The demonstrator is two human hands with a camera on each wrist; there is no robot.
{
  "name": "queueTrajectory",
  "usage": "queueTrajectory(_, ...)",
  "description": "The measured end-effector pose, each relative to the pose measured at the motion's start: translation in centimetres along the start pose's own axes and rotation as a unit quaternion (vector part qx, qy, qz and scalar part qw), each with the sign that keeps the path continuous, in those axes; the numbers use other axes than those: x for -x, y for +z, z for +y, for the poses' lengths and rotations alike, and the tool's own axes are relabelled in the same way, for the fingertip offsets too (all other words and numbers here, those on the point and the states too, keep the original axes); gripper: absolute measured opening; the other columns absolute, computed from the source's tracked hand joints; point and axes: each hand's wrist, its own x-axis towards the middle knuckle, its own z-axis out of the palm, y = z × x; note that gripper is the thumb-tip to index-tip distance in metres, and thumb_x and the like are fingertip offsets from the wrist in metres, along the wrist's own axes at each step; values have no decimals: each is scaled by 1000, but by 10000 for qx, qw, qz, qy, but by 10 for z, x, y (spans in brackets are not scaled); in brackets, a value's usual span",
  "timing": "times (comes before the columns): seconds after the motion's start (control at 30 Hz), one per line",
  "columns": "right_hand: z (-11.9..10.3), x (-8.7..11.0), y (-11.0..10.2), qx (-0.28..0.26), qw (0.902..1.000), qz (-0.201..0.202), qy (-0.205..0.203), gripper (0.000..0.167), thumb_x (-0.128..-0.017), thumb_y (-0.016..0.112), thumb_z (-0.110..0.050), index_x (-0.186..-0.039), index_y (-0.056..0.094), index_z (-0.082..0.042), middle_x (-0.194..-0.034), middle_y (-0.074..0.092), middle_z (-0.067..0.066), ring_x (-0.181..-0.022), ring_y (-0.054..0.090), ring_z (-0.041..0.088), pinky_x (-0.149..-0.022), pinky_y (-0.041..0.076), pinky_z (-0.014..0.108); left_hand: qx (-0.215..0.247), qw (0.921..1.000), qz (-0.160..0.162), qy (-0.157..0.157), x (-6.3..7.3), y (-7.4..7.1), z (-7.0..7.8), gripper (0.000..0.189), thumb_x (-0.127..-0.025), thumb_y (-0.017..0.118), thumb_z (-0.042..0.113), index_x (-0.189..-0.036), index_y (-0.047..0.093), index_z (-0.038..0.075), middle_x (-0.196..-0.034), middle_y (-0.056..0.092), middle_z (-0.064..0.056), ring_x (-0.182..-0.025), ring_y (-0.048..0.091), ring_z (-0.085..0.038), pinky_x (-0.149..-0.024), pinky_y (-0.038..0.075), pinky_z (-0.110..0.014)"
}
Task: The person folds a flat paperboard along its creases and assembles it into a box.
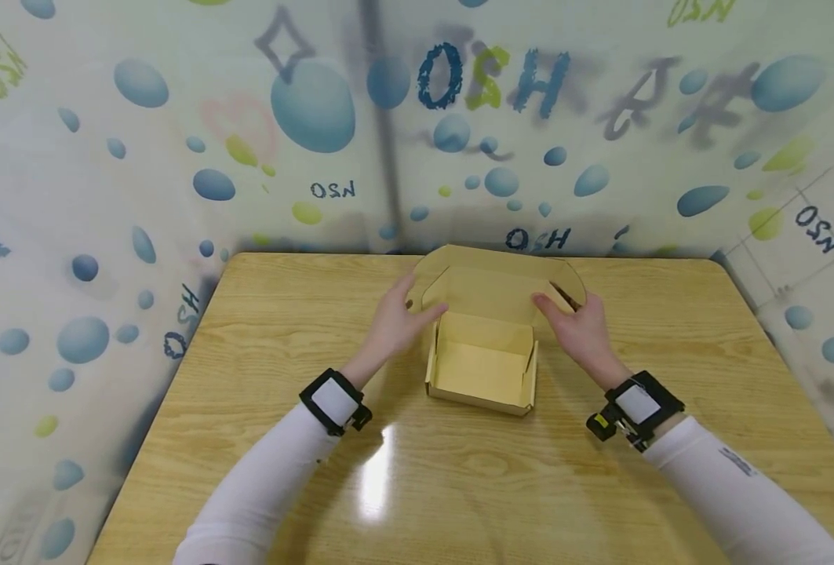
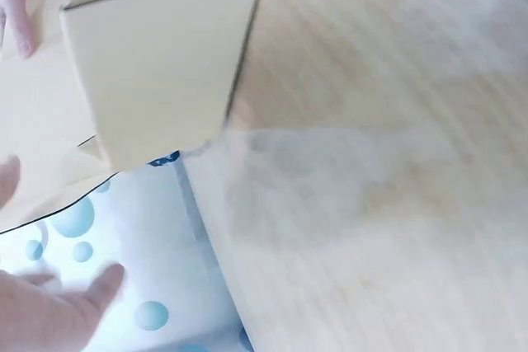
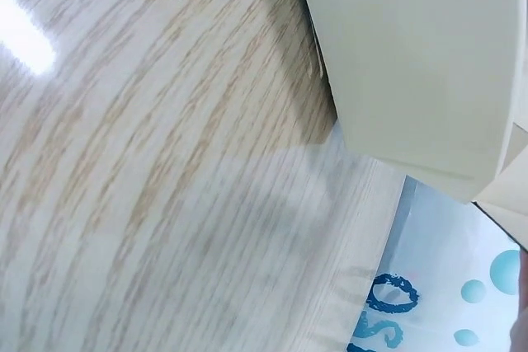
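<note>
A small brown cardboard box (image 1: pixel 487 369) sits on the wooden table with its lid (image 1: pixel 494 286) raised at the back and its inside bare. My left hand (image 1: pixel 394 323) is at the lid's left side, its thumb over the inner face near the side flap. In the left wrist view the left fingers (image 2: pixel 49 311) are spread, apart from the lid's edge. My right hand (image 1: pixel 580 333) pinches the lid's right side flap, thumb in front and the other fingers mostly hidden behind. The right wrist view shows the box's side wall (image 3: pixel 421 63) close up.
The wooden table (image 1: pixel 282 337) reaches back to a patterned curtain (image 1: pixel 304 157) with blue and green spots, which also hangs along both sides. Each wrist wears a black strapped device (image 1: pixel 335 402). Light glares off the tabletop left of centre.
</note>
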Motion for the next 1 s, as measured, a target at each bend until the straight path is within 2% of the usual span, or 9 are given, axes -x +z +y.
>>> queueTrajectory(0.1,0,-1,1,-39,10000,-18,63,29,-102,70,-27,-118,63,-3,-84,54,-16,-72,46,3,-73,41,17,-1,9997,136,217,-3,-1,4,55,-101,71,23,-151,56,5,-155,59,-16,-142,60,-33,-113,55,-42)
queueTrajectory(0.17,0,-2,2,-25,9999,-23,116,29,-102,70,-27,-117,63,-3,-84,54,-15,-72,46,3,-73,40,17,-59,9993,230,271,-4,-1,7,41,-102,70,19,-141,67,6,-119,77,-15,-106,75,-28,-90,62,-31)
queueTrajectory(0.3,1,-2,2,-103,9995,-123,264,31,-103,69,-29,-122,61,-6,-91,56,-17,-71,45,2,-69,40,18,-162,9990,346,227,-5,-1,11,23,-103,67,18,-112,80,1,-57,45,1,-52,37,-12,-54,29,-23)
queueTrajectory(0.5,0,-3,2,-201,9988,-268,352,36,-105,66,-30,-129,59,-5,-104,63,-2,-64,42,6,-61,38,23,-80,9983,456,348,-5,0,11,32,-104,66,15,-77,69,-3,-53,24,8,-48,21,-7,-51,18,-22)
queueTrajectory(0.57,-2,-3,2,-201,9984,-329,408,44,-105,66,-33,-138,56,-6,-124,66,11,-79,58,13,-67,47,27,-57,9980,484,410,-4,1,11,40,-103,67,13,-66,57,3,-54,23,7,-48,21,-8,-51,17,-22)
queueTrajectory(0.63,-4,-3,1,-173,9978,-416,481,63,-104,66,-36,-157,43,-12,-156,51,18,-123,62,26,-96,56,38,-80,9977,501,457,-4,1,10,50,-103,66,12,-61,39,11,-55,22,7,-48,21,-8,-51,17,-22)
queueTrajectory(0.7,-4,-3,-1,-143,9966,-533,619,86,-103,66,-40,-170,15,-22,-177,20,14,-158,34,38,-121,42,58,-66,9974,562,452,-4,2,9,52,-103,67,11,-60,36,16,-55,22,7,-49,21,-7,-51,17,-21)
queueTrajectory(0.8,-4,-2,-4,-38,9943,-710,799,108,-102,66,-45,-167,-19,-33,-179,-15,7,-166,-8,40,-129,10,73,-96,9968,663,439,-4,3,8,51,-102,67,10,-60,38,15,-55,23,7,-49,22,-7,-51,17,-20)
queueTrajectory(1.0,-1,2,-7,473,9881,-1010,1059,117,-100,64,-55,-163,-29,-24,-174,-27,16,-163,-19,45,-129,5,74,-109,9960,773,441,-4,3,6,47,-102,68,10,-61,45,12,-54,26,7,-49,24,-8,-50,18,-20)
